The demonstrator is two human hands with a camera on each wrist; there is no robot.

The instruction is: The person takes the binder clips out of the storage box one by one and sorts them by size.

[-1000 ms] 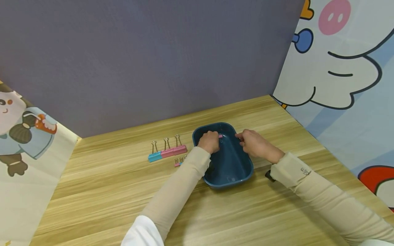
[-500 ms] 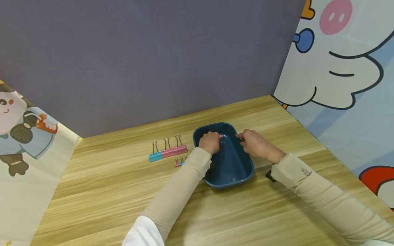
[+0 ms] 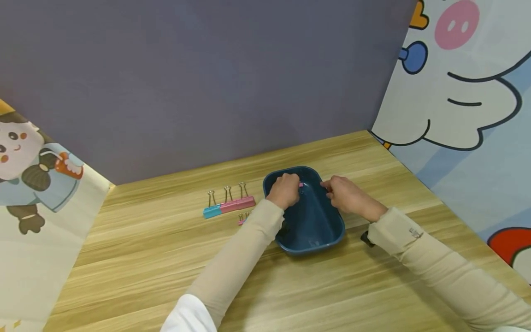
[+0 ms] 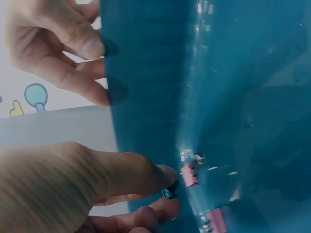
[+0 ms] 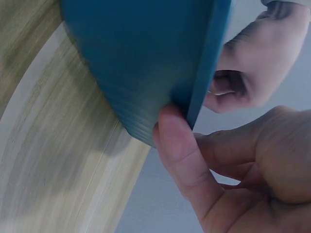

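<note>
Barely anything is shifting since a second ago: both hands are staying at the dark blue oblong plastic tray [image 3: 327, 233], and only the head view is drifting a touch, sliding the whole scene slightly right and down. That tray is sitting on the pale wooden table [image 3: 145, 267], its long side running away from the person.

Left hand [image 3: 284, 190] is hanging over the tray's far left rim, fingers curled and pinching a small pink binder clip [image 3: 300, 185] just inside the tray; the left wrist view is showing thumb and fingertip [image 4: 160, 175] closing on it, with more small pink clips [image 4: 189, 174] lying on the tray floor beside them. Right hand [image 3: 346, 196] is gripping the tray's far right rim, and the right wrist view is catching the thumb [image 5: 177, 145] pressing on the outer wall with the fingers tucked over the edge.

Left of the tray, a row of three larger binder clips [image 3: 229, 205], one blue and two pink with silver wire handles, is lying on the wood. Just beside the tray's left wall, two small clips [image 3: 242, 218] are partly hiding behind the left sleeve [image 3: 240, 258].
</note>
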